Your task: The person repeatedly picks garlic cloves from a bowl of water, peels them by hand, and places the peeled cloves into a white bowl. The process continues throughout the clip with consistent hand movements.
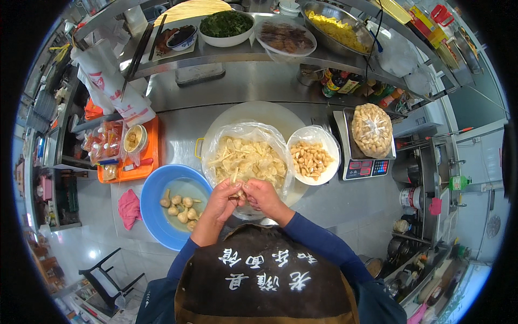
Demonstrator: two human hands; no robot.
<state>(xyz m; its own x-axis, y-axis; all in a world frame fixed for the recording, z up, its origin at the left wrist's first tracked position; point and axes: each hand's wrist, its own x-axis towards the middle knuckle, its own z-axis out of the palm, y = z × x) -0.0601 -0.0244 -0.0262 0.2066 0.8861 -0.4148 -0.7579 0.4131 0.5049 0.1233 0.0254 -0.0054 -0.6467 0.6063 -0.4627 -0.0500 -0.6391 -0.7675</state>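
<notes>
My left hand (pixel 218 200) and my right hand (pixel 265 197) meet over the near edge of a basin lined with clear plastic (pixel 265 126). Between their fingertips is a piece of garlic, mostly covered, with a pale stem (pixel 235 174) sticking up. Papery garlic skins (pixel 251 156) fill the basin. To its right, peeled garlic cloves (pixel 309 158) lie in a white bowl (pixel 332 172) lined with plastic. On the left, a blue basin (pixel 147 210) holds water and several whole garlic heads (pixel 182 206) with their stems on.
A bag of peeled cloves (pixel 372 129) rests on a digital scale (pixel 366 169) at right. An orange tray (pixel 149 152) and a pink cloth (pixel 129 209) are at left. Above the back of the counter, a steel shelf (pixel 238 56) carries a bowl of chopped greens (pixel 226 25) and other food.
</notes>
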